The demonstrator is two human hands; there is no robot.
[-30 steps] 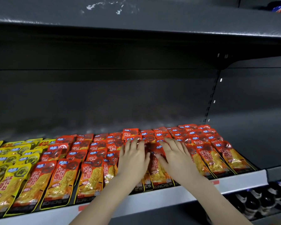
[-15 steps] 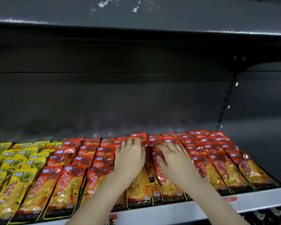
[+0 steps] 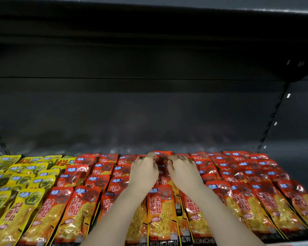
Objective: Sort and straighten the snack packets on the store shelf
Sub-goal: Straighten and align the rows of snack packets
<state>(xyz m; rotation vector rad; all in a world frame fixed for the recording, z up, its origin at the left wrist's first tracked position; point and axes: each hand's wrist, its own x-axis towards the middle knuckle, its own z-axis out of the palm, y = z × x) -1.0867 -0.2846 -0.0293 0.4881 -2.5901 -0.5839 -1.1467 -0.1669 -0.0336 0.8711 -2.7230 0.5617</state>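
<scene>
Red snack packets point(image 3: 163, 210) lie in overlapping rows across the middle and right of the dark shelf point(image 3: 167, 139). Yellow snack packets point(image 3: 16, 201) fill the left side. Both my hands reach to the back of the middle red row. My left hand point(image 3: 144, 170) and my right hand point(image 3: 182, 170) lie side by side, fingers curled over the top edge of the rearmost red packet point(image 3: 162, 156). My forearms cover parts of the front packets.
The upper shelf point(image 3: 149, 8) hangs close overhead. A slotted upright point(image 3: 272, 118) runs down the back wall at the right. Behind the packets the shelf floor is bare and dark. The pale front rail point(image 3: 292, 243) shows at the bottom right.
Both hands slid from the middle of the red row to its back end, and their flat fingers curled. The view moved closer and tilted down.
</scene>
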